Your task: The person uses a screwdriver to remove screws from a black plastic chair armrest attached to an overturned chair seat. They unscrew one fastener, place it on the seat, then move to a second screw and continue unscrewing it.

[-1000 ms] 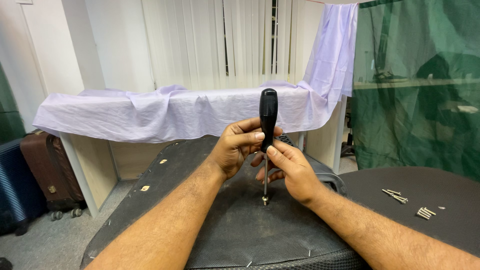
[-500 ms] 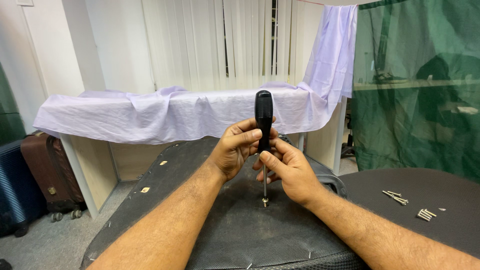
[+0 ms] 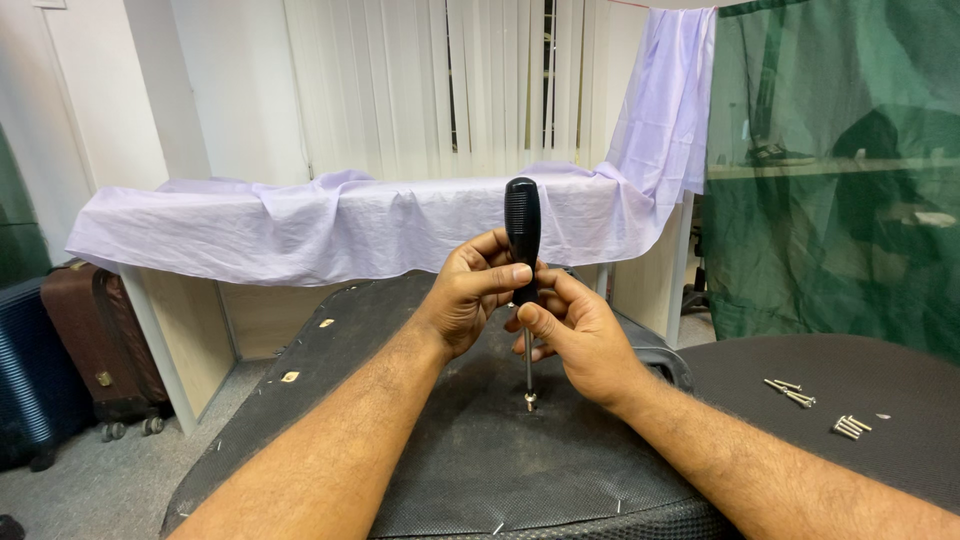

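Note:
A black-handled screwdriver (image 3: pixel 522 225) stands nearly upright, its tip in a metal screw (image 3: pixel 530 402) set in a black fabric-covered panel (image 3: pixel 480 460). My left hand (image 3: pixel 475 290) wraps the lower handle from the left. My right hand (image 3: pixel 575 335) grips the handle's base and shaft from the right. Both hands touch each other around the tool.
Loose screws (image 3: pixel 790 392) and a second small bunch of screws (image 3: pixel 850 427) lie on a dark round surface (image 3: pixel 850 380) at right. A lilac cloth (image 3: pixel 330 225) covers a table behind. A brown suitcase (image 3: pixel 100 345) stands at left, green netting (image 3: pixel 830 170) at right.
The screwdriver handle has tilted slightly to the left. My fingers have shifted around it while the tip stays on the screw.

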